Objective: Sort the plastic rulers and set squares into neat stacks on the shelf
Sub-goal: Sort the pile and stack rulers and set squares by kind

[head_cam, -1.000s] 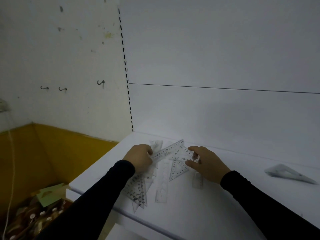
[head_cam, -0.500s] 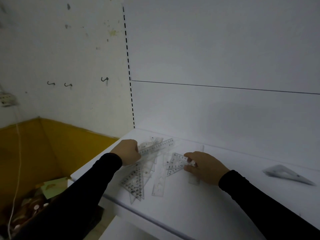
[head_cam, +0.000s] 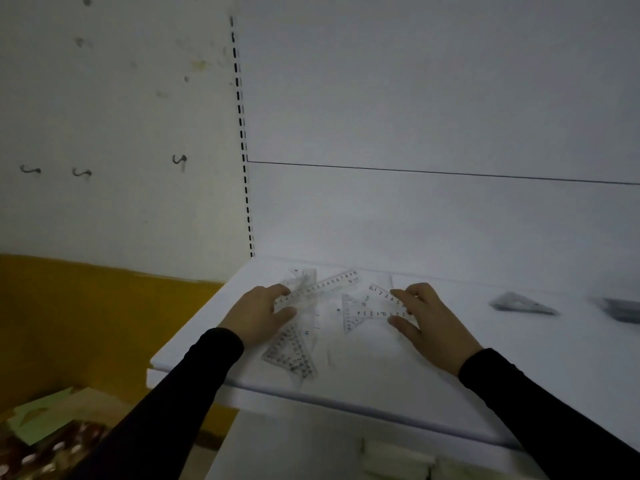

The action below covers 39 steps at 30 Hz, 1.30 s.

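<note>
White shelf (head_cam: 433,386) and white back panel fill most of the view, with a stained wall (head_cam: 114,126) to the left carrying three small hooks (head_cam: 179,159) and a slotted upright (head_cam: 242,140) at the shelf's corner. Below the wall runs a yellow band (head_cam: 86,306), and a box of jumbled goods (head_cam: 45,441) sits at lower left.

Clear plastic rulers and set squares lie scattered near the shelf's left end. The left hand (head_cam: 258,315) grips one end of a straight ruler (head_cam: 320,287) between thumb and fingers; that ruler slants up to the right over other clear pieces. A loose heap of set squares (head_cam: 292,356) lies just below that hand, near the shelf's front edge. The right hand (head_cam: 427,320) pinches a set square (head_cam: 374,308) at its right corner, fingers curled on its edges.

Well apart to the right rests a grey stack of set squares (head_cam: 523,303), and a blurred dark shape (head_cam: 623,310) lies at the frame's edge; what it is cannot be told.
</note>
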Each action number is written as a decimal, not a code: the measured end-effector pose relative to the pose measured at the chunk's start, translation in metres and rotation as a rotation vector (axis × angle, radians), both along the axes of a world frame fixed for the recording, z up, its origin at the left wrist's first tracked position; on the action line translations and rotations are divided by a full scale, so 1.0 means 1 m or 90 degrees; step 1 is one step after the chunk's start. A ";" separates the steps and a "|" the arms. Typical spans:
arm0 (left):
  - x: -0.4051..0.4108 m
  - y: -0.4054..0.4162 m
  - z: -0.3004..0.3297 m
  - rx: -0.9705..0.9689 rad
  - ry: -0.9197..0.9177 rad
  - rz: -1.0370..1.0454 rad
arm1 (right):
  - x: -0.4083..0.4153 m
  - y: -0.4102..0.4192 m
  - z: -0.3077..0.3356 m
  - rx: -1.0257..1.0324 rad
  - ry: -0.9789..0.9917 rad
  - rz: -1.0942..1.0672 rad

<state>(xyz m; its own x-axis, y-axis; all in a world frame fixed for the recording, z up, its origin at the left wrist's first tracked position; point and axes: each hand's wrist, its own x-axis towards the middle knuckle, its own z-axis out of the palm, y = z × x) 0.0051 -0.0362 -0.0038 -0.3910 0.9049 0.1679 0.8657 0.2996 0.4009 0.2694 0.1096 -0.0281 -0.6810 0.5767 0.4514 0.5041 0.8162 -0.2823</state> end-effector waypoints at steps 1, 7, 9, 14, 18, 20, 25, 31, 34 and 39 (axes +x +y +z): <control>0.005 0.002 0.000 0.013 0.001 -0.029 | 0.009 -0.005 -0.001 0.011 0.002 -0.016; 0.057 0.028 -0.006 0.058 0.015 -0.174 | 0.083 -0.032 -0.006 0.025 0.007 -0.142; 0.081 0.039 -0.006 0.062 0.018 -0.220 | 0.114 -0.036 -0.004 0.020 0.010 -0.188; 0.151 0.067 0.005 0.093 0.023 -0.295 | 0.197 -0.041 -0.003 0.020 0.026 -0.286; 0.214 0.092 0.012 0.110 0.025 -0.341 | 0.266 -0.040 0.000 0.035 0.039 -0.347; 0.249 0.107 0.013 0.113 0.024 -0.351 | 0.305 -0.037 0.002 0.036 0.028 -0.376; 0.345 0.140 0.004 0.125 0.019 -0.377 | 0.401 -0.018 0.003 0.042 0.012 -0.417; 0.436 0.180 -0.010 0.083 0.013 -0.353 | 0.494 0.012 0.003 0.028 -0.016 -0.428; 0.462 0.203 -0.009 0.064 0.022 -0.344 | 0.522 0.032 0.006 0.011 -0.030 -0.424; 0.487 0.256 -0.001 0.087 0.057 -0.346 | 0.549 0.073 0.005 0.005 -0.039 -0.411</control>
